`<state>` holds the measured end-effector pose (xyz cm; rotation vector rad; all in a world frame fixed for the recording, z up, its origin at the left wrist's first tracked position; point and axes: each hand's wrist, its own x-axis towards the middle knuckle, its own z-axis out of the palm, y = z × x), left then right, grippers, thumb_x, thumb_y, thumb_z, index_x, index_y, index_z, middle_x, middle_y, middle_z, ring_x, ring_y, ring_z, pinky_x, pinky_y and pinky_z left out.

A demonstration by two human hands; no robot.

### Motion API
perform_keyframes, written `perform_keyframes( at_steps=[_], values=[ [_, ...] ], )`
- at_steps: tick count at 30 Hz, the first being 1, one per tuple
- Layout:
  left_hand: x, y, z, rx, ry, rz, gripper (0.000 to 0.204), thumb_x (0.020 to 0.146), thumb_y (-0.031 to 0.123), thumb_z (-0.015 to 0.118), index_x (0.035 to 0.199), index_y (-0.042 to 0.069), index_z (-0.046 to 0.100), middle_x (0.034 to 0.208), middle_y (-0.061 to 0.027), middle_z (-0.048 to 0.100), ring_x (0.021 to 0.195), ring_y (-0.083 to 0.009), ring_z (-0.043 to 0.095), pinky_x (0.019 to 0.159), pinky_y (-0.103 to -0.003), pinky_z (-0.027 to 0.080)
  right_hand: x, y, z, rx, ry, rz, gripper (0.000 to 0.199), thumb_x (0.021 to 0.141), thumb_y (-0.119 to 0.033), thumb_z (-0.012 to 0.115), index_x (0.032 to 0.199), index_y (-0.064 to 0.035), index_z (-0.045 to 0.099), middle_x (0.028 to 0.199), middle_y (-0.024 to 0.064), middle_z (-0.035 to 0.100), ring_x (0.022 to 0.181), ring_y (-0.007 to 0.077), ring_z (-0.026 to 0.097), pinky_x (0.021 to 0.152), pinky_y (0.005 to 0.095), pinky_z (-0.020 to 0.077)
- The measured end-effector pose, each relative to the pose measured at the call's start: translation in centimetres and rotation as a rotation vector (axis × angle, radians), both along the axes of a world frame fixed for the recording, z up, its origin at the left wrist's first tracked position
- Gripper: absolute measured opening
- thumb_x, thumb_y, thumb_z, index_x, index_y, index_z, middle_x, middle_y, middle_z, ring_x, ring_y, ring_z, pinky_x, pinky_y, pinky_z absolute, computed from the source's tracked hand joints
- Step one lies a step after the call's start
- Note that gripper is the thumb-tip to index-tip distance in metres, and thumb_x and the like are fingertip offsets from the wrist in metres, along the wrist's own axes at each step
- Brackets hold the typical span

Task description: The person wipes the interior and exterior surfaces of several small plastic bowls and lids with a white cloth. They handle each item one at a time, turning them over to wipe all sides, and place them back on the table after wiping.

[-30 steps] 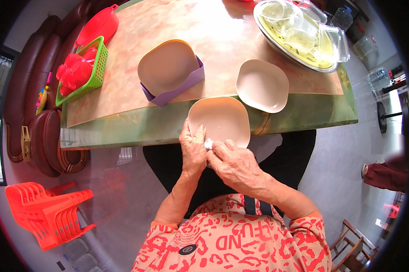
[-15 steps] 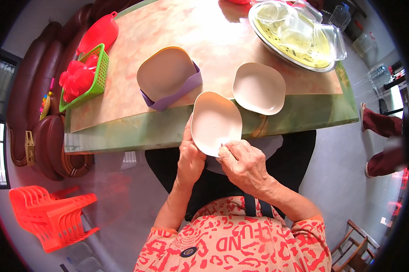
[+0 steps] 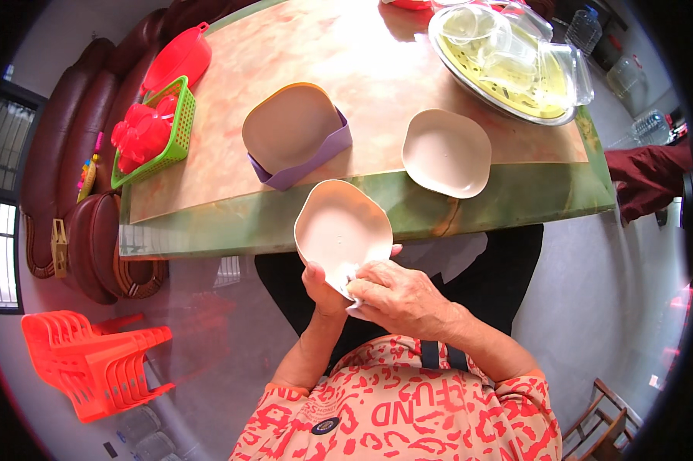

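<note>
Tilted over the table's near edge is a cream, rounded-square dish. My left hand grips it from below and the left, thumb on the rim and fingertips showing past its right side. At the dish's lower rim my right hand is closed on a small white cloth, pressed against the edge; it could be tissue. A similar cream dish lies on the table at the right. To the left, another dish with a yellow-orange rim rests in a purple holder.
A green basket of red pieces stands at the table's left end, with a red basin behind. A metal bowl holds a yellow strainer and clear cups. Stacked red chairs are on the left; a person's dark red trouser leg shows at right.
The held dish has moved down and left, turning in my left hand. My right hand has shifted lower, and the white cloth now shows. The person at right has changed position.
</note>
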<state>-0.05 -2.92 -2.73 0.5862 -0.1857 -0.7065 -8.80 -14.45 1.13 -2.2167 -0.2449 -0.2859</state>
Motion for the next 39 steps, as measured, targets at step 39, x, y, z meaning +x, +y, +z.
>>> perform_keyframes(
  at_steps=[39],
  values=[
    [-2.5,0.3,2.4,0.179,0.020,-0.023,0.090,0.086,0.077,0.031,0.148,0.011,0.029,0.147,-0.0095,0.038,0.135,-0.0255,0.038,0.112,-0.042,0.031,3.8,0.6,0.1,-0.372,-0.162,-0.518,0.040,0.076,-0.009,0.063,0.115,0.0001,0.060,0.116,0.0178,0.058,0.099,0.0327,0.056,0.082,0.0382,0.0528]
  ],
)
